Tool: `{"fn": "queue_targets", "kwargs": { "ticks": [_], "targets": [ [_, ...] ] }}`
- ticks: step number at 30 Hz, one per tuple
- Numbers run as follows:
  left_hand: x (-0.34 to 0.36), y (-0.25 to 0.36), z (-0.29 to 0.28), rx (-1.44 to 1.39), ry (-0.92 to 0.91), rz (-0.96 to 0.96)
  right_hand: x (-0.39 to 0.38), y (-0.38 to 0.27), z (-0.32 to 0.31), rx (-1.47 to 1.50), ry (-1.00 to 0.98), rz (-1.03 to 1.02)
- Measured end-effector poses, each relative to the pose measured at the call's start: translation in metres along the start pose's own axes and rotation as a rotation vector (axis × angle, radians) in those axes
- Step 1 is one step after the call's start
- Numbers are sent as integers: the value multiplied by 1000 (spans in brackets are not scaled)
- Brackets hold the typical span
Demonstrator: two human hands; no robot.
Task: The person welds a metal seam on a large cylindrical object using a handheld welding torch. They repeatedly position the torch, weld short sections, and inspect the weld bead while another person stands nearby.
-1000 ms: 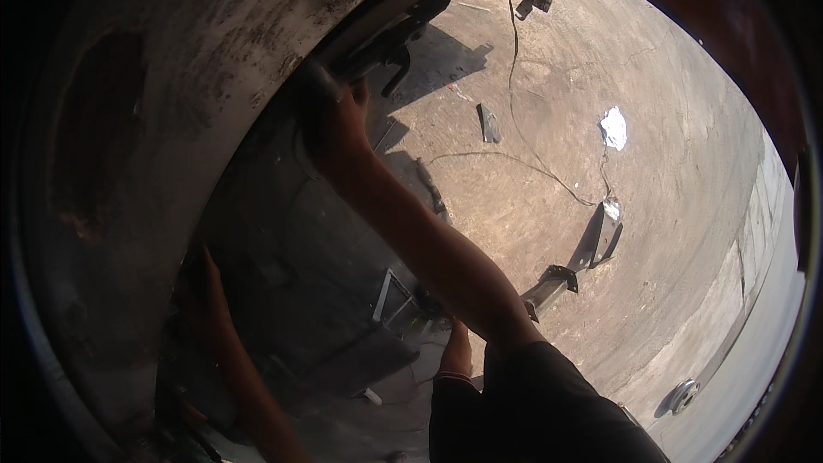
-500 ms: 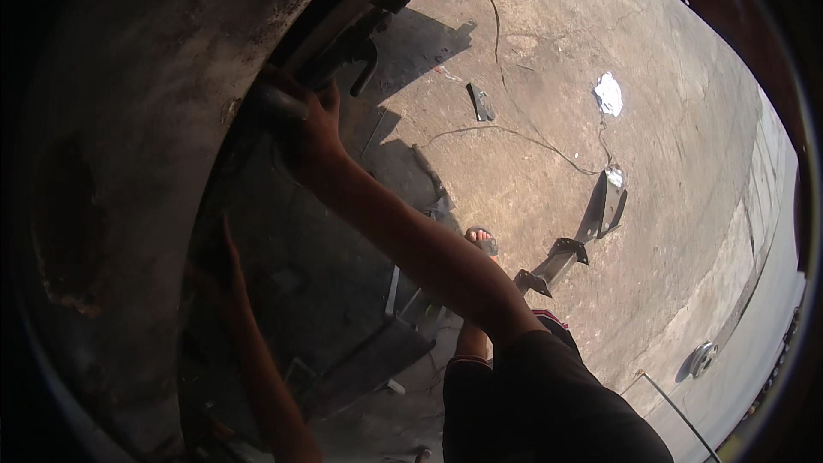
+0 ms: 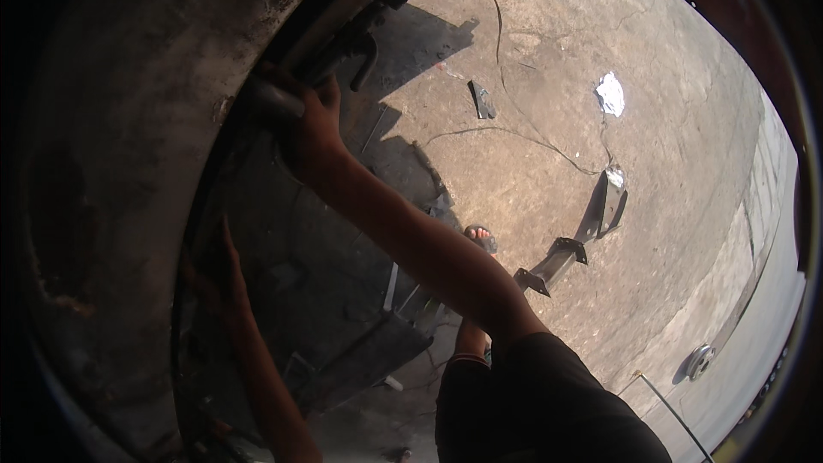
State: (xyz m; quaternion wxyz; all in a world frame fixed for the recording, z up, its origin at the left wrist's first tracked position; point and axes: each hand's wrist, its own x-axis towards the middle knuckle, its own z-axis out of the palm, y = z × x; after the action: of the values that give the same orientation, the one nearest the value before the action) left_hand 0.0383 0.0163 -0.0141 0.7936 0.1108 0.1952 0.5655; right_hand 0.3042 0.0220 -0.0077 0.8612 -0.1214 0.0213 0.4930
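A large worn metal panel with a curved lower edge fills the left side. My right hand reaches up to the dark underside at its edge. A short rounded grey tube covers part of that hand; the thumb shows beside it, and the fingers curl around something hidden. Close by hangs a dark bent hook-like rod. Lower down, in deep shade, my left hand rests against the panel's edge with its thumb stretched out. Its other fingers are hard to see, and nothing shows in it.
Black metal brackets lie on the concrete floor to the right, near my sandalled foot. A thin cable trails across it. Dark flat scrap lies in the shade below my arms. A wheel rim sits far right.
Both hands stay in nearly the same places. The view has shifted slightly, and the panel's edge sits a little further left.
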Motion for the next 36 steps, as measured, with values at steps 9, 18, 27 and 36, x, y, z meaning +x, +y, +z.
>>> {"fn": "queue_targets", "kwargs": {
  "ticks": [9, 18, 27, 36],
  "targets": [
    [8, 2, -7, 42, -70, 37, 3, 4, -1, 39, 38, 32],
    [-1, -2, -1, -13, -61, -16, 2, -5, -1, 21, -20, -3],
    [-1, -6, 1, -38, -54, 6, 3, 5, -6, -243, -80, -232],
    [1, -4, 5, 5, -118, -74, -1, -6, -2, 58, -65, 19]
  ]
}}
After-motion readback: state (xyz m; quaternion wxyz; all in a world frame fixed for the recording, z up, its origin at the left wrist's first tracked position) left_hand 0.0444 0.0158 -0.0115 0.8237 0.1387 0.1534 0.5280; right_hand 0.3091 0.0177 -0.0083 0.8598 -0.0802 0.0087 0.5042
